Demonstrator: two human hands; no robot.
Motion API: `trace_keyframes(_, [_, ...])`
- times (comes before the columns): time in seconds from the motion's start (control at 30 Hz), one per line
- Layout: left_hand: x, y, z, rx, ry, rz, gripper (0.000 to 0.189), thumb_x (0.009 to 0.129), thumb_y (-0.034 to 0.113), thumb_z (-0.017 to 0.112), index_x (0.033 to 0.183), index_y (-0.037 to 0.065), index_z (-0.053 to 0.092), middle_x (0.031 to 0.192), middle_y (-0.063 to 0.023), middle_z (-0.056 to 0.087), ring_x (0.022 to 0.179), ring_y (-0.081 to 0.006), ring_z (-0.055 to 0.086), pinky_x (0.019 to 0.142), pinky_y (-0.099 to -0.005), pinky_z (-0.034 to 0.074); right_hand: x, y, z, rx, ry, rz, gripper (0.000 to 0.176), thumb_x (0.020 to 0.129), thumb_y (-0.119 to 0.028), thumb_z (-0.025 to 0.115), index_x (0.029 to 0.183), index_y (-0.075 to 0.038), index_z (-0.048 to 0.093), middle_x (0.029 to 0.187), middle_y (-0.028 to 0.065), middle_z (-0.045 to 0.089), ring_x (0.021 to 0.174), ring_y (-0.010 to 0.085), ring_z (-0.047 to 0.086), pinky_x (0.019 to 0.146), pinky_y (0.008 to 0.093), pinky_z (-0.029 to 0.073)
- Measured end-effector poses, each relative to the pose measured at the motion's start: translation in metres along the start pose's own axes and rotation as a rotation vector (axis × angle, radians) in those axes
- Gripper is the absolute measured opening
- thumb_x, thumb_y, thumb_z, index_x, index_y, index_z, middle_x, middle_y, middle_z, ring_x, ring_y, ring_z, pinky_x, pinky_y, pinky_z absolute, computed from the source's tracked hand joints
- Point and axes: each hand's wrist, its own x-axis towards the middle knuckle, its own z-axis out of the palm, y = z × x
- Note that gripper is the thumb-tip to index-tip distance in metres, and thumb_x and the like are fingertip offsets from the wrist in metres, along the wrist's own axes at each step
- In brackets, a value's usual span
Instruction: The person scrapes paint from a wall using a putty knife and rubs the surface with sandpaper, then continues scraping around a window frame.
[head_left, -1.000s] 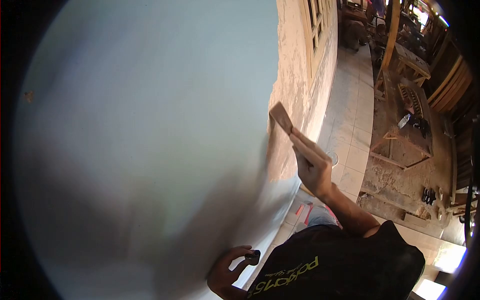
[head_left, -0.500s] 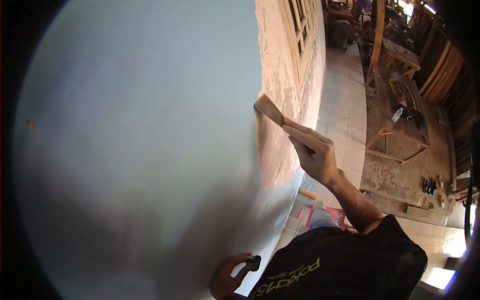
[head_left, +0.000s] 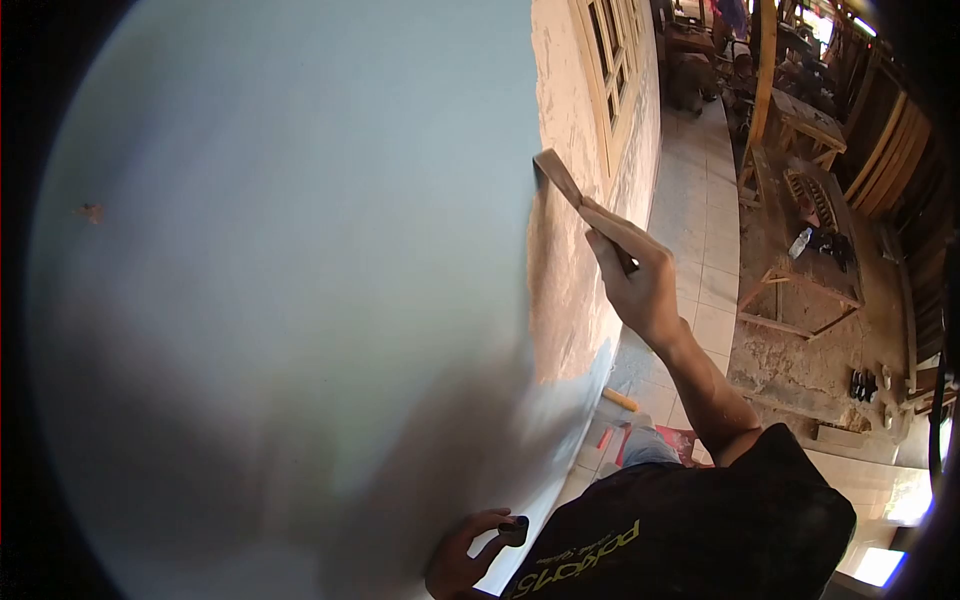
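My right hand (head_left: 635, 270) is closed on a flat scraper (head_left: 560, 178), its broad end against the wall where the pale blue paint (head_left: 350, 200) meets the bare, tan patch (head_left: 565, 290). Low in the view, my left hand (head_left: 462, 555) curls its fingers around a small dark rolled object (head_left: 513, 531) beside the wall. What exactly that object is cannot be made out.
A window frame (head_left: 610, 90) is set in the wall. Beyond the tiled walkway (head_left: 705, 220) stand a wooden table (head_left: 780, 240) with a bottle (head_left: 800, 242) and a wooden post (head_left: 765, 70). A yellow roller-like object (head_left: 620, 399) lies near the wall's foot.
My right hand and the scraper have moved up along the paint edge, and the scraper appears turned more edge-on. The view has shifted slightly; my left hand keeps its grip.
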Motion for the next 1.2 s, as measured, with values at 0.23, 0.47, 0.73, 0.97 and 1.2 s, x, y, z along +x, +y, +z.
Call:
trace_keyframes(0.23, [0.006,0.016,0.004,0.259,0.150,0.061,0.022,0.095,0.019,0.066,0.114,0.009,0.068,0.115,-0.0093,0.068,0.110,-0.0201,0.063,0.099,-0.0356,0.046,-0.029,0.012,0.010,0.063,-0.027,-0.006,0.040,0.085,0.006,0.067,0.123,-0.001,0.064,0.123,0.0194,0.066,0.092,0.0162,0.070,0.076,0.0269,0.056])
trace_keyframes(0.47, [0.002,-0.027,0.013,-0.064,0.256,0.035,0.018,0.094,0.005,0.061,0.112,0.004,0.062,0.098,-0.0052,0.064,0.112,-0.0199,0.060,0.098,-0.0333,0.046,-0.052,0.017,-0.011,0.248,-0.144,0.351,0.039,0.090,-0.002,0.064,0.129,-0.005,0.061,0.095,0.0078,0.068,0.065,0.0053,0.054,0.061,0.0231,0.047])
trace_keyframes(0.73, [-0.002,-0.064,0.016,0.249,0.427,0.115,0.027,0.095,0.022,0.065,0.113,0.002,0.062,0.103,-0.0081,0.066,0.099,-0.0199,0.064,0.091,-0.0329,0.050,-0.050,0.016,-0.026,0.323,-0.155,0.392,0.037,0.093,-0.005,0.062,0.130,-0.004,0.059,0.091,0.0062,0.063,0.068,0.0076,0.058,0.062,0.0234,0.048])
trace_keyframes(0.97, [-0.015,0.038,0.006,0.365,0.575,0.023,0.038,0.095,0.036,0.065,0.113,0.002,0.062,0.110,-0.0117,0.067,0.103,-0.0223,0.065,0.089,-0.0355,0.051,-0.012,0.019,-0.022,0.164,-0.048,-0.051,0.033,0.090,-0.001,0.062,0.123,-0.003,0.064,0.118,0.0128,0.067,0.075,0.0178,0.066,0.066,0.0291,0.053])
trace_keyframes(1.2, [-0.015,0.146,0.000,0.662,0.955,0.483,0.046,0.098,0.033,0.059,0.125,-0.002,0.047,0.109,-0.0168,0.059,0.092,-0.0204,0.061,0.073,-0.0320,0.052,0.015,0.028,-0.019,-0.062,0.001,-0.264,0.037,0.087,0.003,0.060,0.122,-0.007,0.065,0.123,0.0109,0.065,0.098,0.0271,0.069,0.075,0.0320,0.057])
